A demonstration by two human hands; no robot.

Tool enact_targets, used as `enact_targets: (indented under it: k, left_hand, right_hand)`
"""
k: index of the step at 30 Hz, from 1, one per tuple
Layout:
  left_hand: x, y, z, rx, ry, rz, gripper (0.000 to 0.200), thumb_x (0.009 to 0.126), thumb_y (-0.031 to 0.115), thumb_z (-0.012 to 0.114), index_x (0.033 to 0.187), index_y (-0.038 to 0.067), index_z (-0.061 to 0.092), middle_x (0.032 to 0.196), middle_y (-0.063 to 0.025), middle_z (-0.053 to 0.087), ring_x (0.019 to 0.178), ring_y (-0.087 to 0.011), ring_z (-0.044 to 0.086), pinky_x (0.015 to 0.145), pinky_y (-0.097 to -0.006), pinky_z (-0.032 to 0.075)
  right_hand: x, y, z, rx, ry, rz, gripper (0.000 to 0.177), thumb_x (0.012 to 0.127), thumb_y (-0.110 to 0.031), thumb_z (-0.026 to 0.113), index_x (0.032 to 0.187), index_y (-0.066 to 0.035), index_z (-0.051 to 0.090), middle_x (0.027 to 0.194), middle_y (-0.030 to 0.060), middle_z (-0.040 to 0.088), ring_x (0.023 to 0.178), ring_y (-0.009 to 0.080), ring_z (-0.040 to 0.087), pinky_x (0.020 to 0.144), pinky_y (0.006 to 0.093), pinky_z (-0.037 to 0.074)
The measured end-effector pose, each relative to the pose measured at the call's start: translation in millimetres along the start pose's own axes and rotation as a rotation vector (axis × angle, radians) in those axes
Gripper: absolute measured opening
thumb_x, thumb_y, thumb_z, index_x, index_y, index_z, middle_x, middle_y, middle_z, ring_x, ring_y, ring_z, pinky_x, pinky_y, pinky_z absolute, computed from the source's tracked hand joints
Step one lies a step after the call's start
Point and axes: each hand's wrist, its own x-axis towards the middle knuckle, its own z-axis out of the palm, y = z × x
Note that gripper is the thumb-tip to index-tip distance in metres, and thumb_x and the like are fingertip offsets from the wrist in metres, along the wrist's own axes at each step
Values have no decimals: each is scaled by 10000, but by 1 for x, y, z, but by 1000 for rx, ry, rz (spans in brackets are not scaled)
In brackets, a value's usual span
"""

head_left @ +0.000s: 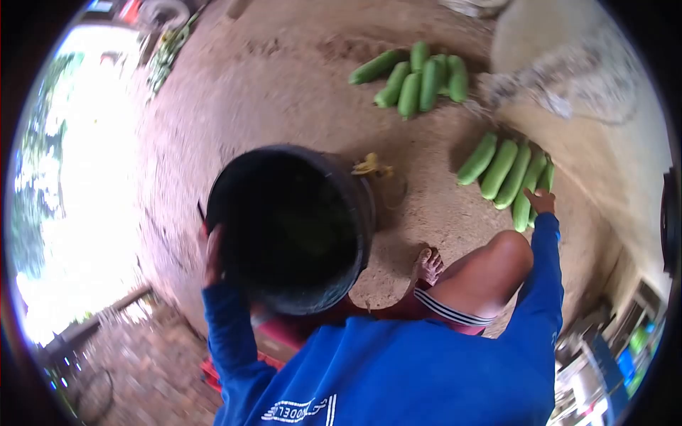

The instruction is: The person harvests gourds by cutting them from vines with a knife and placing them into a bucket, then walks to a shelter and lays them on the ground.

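A large dark bucket (pixel 364 206) stands between my legs, tilted toward me in this view. Its inside is in deep shadow, with a faint green shape low within. My left hand (pixel 214 257) is at the bucket's left outer side, its fingers closed round a thin dark-and-red tool (pixel 204 221) that points upward. Far to the right, my right hand (pixel 542 201) reaches down onto a row of long green gourds (pixel 510 176) on the ground. Thumb and fingers are spread there, touching the gourds at the row's right end.
Another pile of green gourds (pixel 428 79) lies farther back on the dirt floor (pixel 284 92). A yellow scrap (pixel 372 166) is beside the bucket. A pale wall (pixel 604 149) runs along the right, with clutter (pixel 590 376) at lower right. My bare foot (pixel 429 267) is near the bucket.
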Motion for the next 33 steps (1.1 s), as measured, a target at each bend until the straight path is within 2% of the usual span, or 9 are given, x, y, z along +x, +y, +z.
enact_targets:
  k: [4,6,8,13,17,20,21,25,33]
  left_hand:
    - [-25,71,15,-166,-76,72,356,872,271,623,1094,-7,629,880,-16,620,807,-118,551,710,-281,459]
    - [-23,70,15,-147,-72,66,336,863,288,628,1018,-9,644,821,16,600,736,-96,521,656,-265,438]
    - [-23,73,14,-134,-101,100,324,847,318,635,904,-1,626,742,24,547,700,-93,481,620,-283,404]
    - [-19,66,14,-37,-59,67,306,813,316,636,816,15,585,640,8,461,623,-107,417,566,-320,355]
    - [-17,63,18,-150,-96,73,335,797,325,642,813,-4,581,640,-27,496,620,-133,457,577,-338,380]
    - [-19,63,17,-139,-82,63,344,793,327,644,819,-12,591,640,-69,532,618,-167,493,591,-352,401]
    - [-20,64,16,-95,-65,67,345,793,327,645,825,-14,600,641,-92,551,616,-187,511,598,-360,412]
    - [-28,75,14,-27,-11,73,354,795,333,643,833,-17,607,649,-152,576,617,-255,554,608,-394,429]
    - [-35,75,10,6,-58,58,354,799,341,640,854,-8,622,697,-214,610,667,-354,607,626,-436,442]
  right_hand:
    - [3,-55,-66,-50,-153,-338,605,805,-509,735,1125,-3,656,1113,146,651,1066,256,620,975,391,472]
    - [-48,-130,-115,449,-293,-542,421,871,-345,720,1112,-8,646,1071,105,634,1010,183,626,915,323,499]
    - [-121,-230,-185,373,-480,-640,306,921,-263,671,1091,-11,636,1041,68,613,960,134,607,849,285,508]
    - [-289,-410,-243,360,-604,-1325,262,890,-285,680,925,-29,637,875,75,591,804,171,599,710,312,492]
    - [-344,-500,-174,107,-856,-1667,319,881,-344,670,857,-27,637,839,137,603,803,293,611,727,403,500]
    - [-357,-566,-99,-456,-862,-1496,561,819,-565,627,955,-25,696,988,200,678,1000,341,635,863,432,497]
    - [-340,-570,-27,-386,-815,-1495,616,794,-600,633,983,-17,700,980,208,685,1006,352,640,876,455,495]
    - [-332,-576,61,-503,-739,-1482,659,765,-627,649,965,-1,703,906,212,691,909,351,664,821,456,514]
    - [-325,-548,86,-421,-675,-1621,667,756,-640,650,952,-5,706,877,203,696,860,345,673,791,454,520]
